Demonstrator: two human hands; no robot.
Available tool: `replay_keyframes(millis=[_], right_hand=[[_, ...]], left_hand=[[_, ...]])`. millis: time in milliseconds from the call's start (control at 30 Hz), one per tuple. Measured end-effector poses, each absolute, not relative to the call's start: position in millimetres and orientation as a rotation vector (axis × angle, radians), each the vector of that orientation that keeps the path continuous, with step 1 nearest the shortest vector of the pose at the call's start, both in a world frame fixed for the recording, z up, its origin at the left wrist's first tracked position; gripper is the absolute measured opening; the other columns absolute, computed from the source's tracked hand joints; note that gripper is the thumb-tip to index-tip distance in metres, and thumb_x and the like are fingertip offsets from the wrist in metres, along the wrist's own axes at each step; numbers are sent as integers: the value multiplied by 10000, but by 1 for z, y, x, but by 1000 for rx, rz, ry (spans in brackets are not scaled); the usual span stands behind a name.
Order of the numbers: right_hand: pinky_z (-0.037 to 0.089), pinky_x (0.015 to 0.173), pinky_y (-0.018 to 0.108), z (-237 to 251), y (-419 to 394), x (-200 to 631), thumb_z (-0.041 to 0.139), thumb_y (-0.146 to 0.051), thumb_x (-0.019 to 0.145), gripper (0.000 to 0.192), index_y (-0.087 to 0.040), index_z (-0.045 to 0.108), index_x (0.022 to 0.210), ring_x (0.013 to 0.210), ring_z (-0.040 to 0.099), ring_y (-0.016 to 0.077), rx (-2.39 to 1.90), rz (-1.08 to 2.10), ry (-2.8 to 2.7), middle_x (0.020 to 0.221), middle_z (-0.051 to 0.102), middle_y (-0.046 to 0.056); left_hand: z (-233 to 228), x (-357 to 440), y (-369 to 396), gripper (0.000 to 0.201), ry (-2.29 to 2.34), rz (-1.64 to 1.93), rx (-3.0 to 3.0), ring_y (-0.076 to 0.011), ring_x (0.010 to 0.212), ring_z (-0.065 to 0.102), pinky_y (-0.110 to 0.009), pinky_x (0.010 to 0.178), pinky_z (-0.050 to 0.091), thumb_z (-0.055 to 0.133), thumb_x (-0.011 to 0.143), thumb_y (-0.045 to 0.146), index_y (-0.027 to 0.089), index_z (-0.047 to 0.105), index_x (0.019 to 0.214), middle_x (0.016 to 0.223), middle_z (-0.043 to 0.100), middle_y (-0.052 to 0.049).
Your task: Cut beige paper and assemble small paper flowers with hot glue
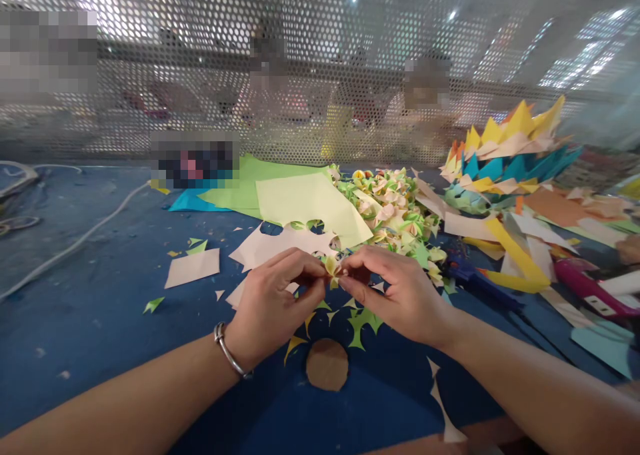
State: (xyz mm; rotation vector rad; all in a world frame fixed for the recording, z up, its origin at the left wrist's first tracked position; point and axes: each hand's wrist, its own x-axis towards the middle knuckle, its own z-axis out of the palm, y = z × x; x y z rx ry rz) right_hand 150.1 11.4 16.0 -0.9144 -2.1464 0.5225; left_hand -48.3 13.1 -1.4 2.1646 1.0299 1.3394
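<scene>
L hand [275,302] & R hand [403,295] w/ pinch grip on yel. paper flower [332,266]

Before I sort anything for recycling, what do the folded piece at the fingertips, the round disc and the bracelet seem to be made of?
Folded piece: looks like thin, matt paper, pale yellow with creased petals.
Disc: probably cardboard, given its dull brown, flat face.
Bracelet: likely metal, polished, from its silvery shine.

The left hand [273,305] wears 1 slim silver wrist bangle [230,354].
</scene>
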Motion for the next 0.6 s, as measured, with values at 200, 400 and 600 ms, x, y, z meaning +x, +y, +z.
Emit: replay_keyframes(millis=[200, 400, 600], right_hand=[[499, 645, 214, 16, 12, 149, 586, -247, 905, 104, -158, 639, 902, 712, 594, 106, -943, 568, -2121, 795, 644, 25], [492, 644, 217, 17, 12, 148, 591, -253, 903, 117, -152, 649, 893, 710, 592, 105, -952, 562, -2120, 789, 650, 27], [500, 652, 212, 15, 11, 150, 591, -255, 903, 129, -148, 662, 890, 708, 595, 103, -960, 584, -2121, 795, 653, 28]], left_hand=[[-3, -48, 12, 121, 1042, 1354, 2170, -99, 635, 604, -229, 567, 484, 603, 791, 62, 155, 675, 759, 713, 662, -17], [-2, -48, 11, 121, 1055, 1339, 2197, -101, 635, 606, -240, 571, 488, 594, 794, 71, 158, 672, 760, 721, 659, -21], [-2, -48, 13, 117, 1073, 1329, 2196, -99, 633, 605, -232, 565, 483, 595, 794, 78, 155, 668, 745, 705, 654, -20]])
